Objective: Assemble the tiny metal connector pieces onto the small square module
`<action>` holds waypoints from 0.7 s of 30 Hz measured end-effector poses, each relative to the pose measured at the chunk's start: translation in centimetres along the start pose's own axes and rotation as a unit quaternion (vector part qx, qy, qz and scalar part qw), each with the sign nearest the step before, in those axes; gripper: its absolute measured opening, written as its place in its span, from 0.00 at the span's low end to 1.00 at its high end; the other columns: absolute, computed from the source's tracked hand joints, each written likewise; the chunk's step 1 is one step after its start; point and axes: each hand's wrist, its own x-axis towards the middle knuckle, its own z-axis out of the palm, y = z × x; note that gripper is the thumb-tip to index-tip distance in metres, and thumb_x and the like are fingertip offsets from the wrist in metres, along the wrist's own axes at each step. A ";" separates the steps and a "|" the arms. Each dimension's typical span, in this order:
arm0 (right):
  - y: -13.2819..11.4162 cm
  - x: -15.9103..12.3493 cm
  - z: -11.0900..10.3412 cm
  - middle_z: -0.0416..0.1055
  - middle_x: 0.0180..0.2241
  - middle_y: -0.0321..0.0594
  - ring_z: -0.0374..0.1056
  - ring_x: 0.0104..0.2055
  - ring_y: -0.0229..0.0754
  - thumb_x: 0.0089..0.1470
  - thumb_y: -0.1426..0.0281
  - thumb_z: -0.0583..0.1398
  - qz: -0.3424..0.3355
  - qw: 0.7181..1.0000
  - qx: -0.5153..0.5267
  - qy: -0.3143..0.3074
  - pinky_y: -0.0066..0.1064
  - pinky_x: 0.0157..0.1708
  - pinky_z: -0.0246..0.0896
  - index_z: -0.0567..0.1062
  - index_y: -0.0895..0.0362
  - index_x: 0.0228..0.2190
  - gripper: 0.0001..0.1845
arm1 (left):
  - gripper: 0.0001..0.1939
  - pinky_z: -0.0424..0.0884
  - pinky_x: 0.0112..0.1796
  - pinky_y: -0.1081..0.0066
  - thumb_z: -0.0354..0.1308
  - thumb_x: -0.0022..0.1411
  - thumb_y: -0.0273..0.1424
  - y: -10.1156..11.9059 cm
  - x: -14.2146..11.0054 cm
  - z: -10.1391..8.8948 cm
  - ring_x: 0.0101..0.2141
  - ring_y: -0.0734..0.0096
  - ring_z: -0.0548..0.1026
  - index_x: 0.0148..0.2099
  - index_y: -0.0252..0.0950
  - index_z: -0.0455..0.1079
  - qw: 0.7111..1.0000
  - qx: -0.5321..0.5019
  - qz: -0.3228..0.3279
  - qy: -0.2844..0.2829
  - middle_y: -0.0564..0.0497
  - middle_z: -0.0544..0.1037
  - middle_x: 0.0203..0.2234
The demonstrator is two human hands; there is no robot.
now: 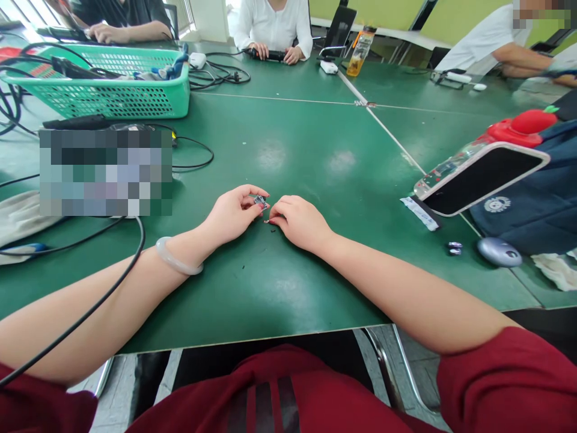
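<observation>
Dark red shirt (pixel 315 397) fills the bottom of my view, and the near edge of the green tabletop (pixel 288 294) runs just beyond it. From my remote seat I follow both bare forearms out over it — a pale bangle (pixel 174 258) circles the left wrist, and a black cable (pixel 112 288) crosses in front of that forearm.

My left hand (pixel 232 213) has its thumb and fingers clamped on a small dark-and-silver piece (pixel 260 201), held above the tabletop. Just beside it, my right hand (pixel 304 222) has thumb and forefinger together, with a tiny pale bit (pixel 266 221) at the tips; I cannot tell whether they grip it. A dark crumb (pixel 273 231) lies just below those fingertips.

Off to the right, a phone (pixel 487 180) leans beside a red-lidded bottle (pixel 460 159), with a silvery strip (pixel 420 213) and a grey mouse (pixel 499 252) near it. Far left stands a green basket (pixel 121 99) with cables in it. Beyond, I see three people seated around the tabletop — the middle one, in white sleeves (pixel 243 24), has both hands on a black object (pixel 270 55).
</observation>
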 end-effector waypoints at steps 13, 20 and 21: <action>0.1 -0.2 -0.2 0.67 0.34 0.41 0.61 0.36 0.40 0.61 0.74 0.51 -0.010 0.998 0.008 0.063 0.31 0.37 0.56 0.71 0.58 0.31 0.10 | 0.14 0.68 0.34 0.69 0.67 0.48 0.36 -0.2 -0.2 -0.3 0.30 0.70 0.73 0.38 0.37 0.71 0.994 0.097 0.043 0.021 0.52 0.77 0.28; -0.8 -0.3 -0.5 0.69 0.35 0.42 0.62 0.37 0.41 0.62 0.72 0.51 -0.058 0.993 0.003 0.098 0.33 0.38 0.58 0.72 0.57 0.32 0.11 | 0.17 0.69 0.35 0.68 0.69 0.45 0.38 -0.2 -0.2 -0.1 0.32 0.69 0.74 0.35 0.36 0.69 0.997 0.042 0.065 -0.024 0.52 0.77 0.29; -0.8 -0.3 -0.5 0.70 0.36 0.43 0.62 0.37 0.41 0.62 0.72 0.51 -0.062 0.993 0.000 0.099 0.33 0.38 0.58 0.72 0.58 0.32 0.11 | 0.17 0.69 0.35 0.68 0.69 0.45 0.37 -0.3 -0.2 -0.2 0.32 0.69 0.74 0.35 0.36 0.69 0.997 0.031 0.063 -0.029 0.52 0.77 0.29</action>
